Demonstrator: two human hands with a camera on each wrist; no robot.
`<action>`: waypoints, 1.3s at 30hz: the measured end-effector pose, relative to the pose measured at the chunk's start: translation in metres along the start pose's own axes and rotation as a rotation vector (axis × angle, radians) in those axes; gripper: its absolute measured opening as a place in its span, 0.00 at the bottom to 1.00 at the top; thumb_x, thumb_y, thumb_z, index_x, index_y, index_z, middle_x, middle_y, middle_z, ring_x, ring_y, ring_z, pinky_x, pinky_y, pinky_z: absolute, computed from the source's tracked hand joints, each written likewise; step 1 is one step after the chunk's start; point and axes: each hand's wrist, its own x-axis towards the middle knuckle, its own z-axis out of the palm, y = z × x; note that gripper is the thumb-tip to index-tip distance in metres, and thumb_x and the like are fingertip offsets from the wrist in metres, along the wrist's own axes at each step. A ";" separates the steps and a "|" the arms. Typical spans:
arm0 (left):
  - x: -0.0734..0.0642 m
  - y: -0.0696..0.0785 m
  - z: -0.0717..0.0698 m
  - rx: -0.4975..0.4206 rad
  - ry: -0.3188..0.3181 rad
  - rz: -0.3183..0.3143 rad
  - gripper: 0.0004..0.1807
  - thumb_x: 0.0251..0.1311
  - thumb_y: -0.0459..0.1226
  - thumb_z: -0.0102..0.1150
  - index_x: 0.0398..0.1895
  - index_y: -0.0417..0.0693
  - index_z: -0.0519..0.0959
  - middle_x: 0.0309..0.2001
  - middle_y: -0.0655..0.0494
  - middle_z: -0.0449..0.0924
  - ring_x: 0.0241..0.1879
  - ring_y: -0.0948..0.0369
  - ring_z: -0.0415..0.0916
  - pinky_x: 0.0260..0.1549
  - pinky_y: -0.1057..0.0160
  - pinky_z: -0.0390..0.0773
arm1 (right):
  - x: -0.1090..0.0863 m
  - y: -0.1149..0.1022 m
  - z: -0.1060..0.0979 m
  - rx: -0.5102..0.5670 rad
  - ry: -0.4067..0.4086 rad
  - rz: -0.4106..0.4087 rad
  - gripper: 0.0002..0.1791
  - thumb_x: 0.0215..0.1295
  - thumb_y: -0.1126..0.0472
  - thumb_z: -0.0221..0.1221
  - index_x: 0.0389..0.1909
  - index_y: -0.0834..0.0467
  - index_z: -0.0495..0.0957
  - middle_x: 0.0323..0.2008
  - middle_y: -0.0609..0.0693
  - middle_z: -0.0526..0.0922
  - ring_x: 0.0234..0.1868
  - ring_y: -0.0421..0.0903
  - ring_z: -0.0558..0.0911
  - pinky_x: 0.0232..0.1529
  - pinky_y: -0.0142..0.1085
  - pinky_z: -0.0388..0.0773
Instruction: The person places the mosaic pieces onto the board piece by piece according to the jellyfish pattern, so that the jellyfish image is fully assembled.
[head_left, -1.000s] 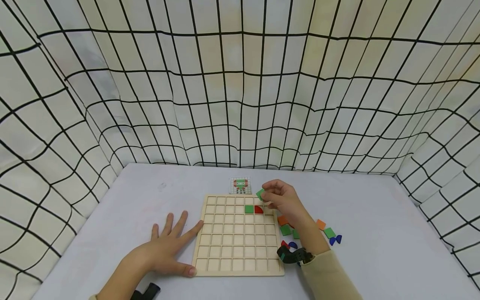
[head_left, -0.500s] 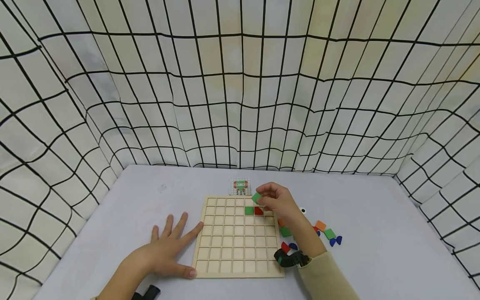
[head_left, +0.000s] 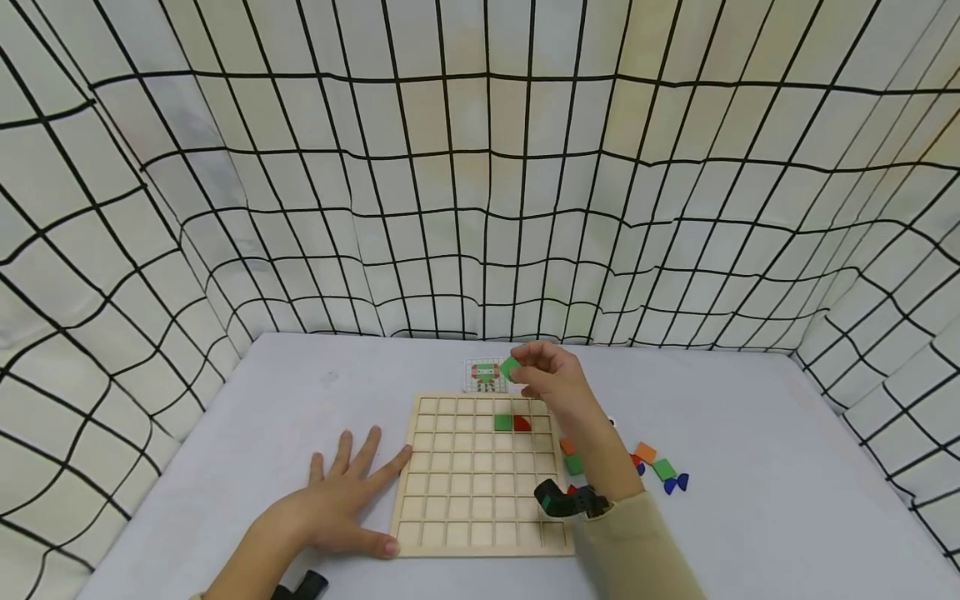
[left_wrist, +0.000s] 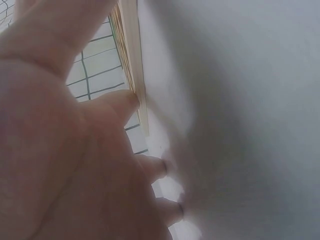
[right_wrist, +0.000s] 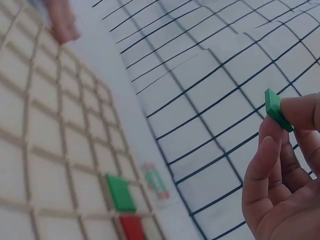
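Note:
A green square tile (right_wrist: 274, 109) is pinched between the thumb and fingertips of my right hand (head_left: 557, 382), raised above the far edge of a wooden grid board (head_left: 459, 483). In the board's second row from the far side lie another green square tile (head_left: 503, 422) and, just right of it, a red quarter-round tile (head_left: 522, 423). Behind the board is a small pattern card (head_left: 486, 375), partly covered by the held tile. My left hand (head_left: 333, 504) lies spread on the table, its thumb and index fingertip touching the board's left edge, as the left wrist view (left_wrist: 132, 100) also shows.
Right of the board lie loose pieces: an orange square (head_left: 645, 452), a green square (head_left: 663, 469), blue pieces (head_left: 677, 483) and others partly hidden by my right forearm. White walls with black netting (head_left: 487, 208) close in the table's back and sides.
My right hand has carried the green tile slightly left, over the board's far edge, then up beside the card. The left hand keeps its place at the board's edge.

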 end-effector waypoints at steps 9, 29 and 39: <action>0.001 0.002 0.002 -0.004 0.012 0.026 0.64 0.36 0.73 0.65 0.80 0.68 0.50 0.79 0.36 0.31 0.74 0.27 0.22 0.59 0.18 0.29 | 0.004 -0.001 0.017 0.129 0.061 -0.016 0.12 0.65 0.67 0.62 0.50 0.60 0.80 0.42 0.46 0.80 0.40 0.44 0.78 0.41 0.37 0.78; 0.002 -0.003 0.002 0.015 0.007 -0.007 0.65 0.35 0.73 0.67 0.80 0.69 0.51 0.80 0.37 0.31 0.74 0.27 0.22 0.59 0.19 0.28 | 0.004 0.041 0.040 -0.723 -0.079 -0.063 0.07 0.63 0.66 0.64 0.38 0.50 0.85 0.34 0.43 0.83 0.36 0.41 0.79 0.42 0.39 0.78; 0.004 -0.004 0.005 0.008 0.011 0.001 0.65 0.34 0.73 0.66 0.80 0.69 0.51 0.80 0.36 0.31 0.74 0.27 0.22 0.58 0.18 0.29 | 0.002 0.039 0.046 -0.846 -0.059 -0.042 0.07 0.63 0.66 0.64 0.35 0.50 0.86 0.34 0.44 0.80 0.34 0.42 0.77 0.37 0.39 0.76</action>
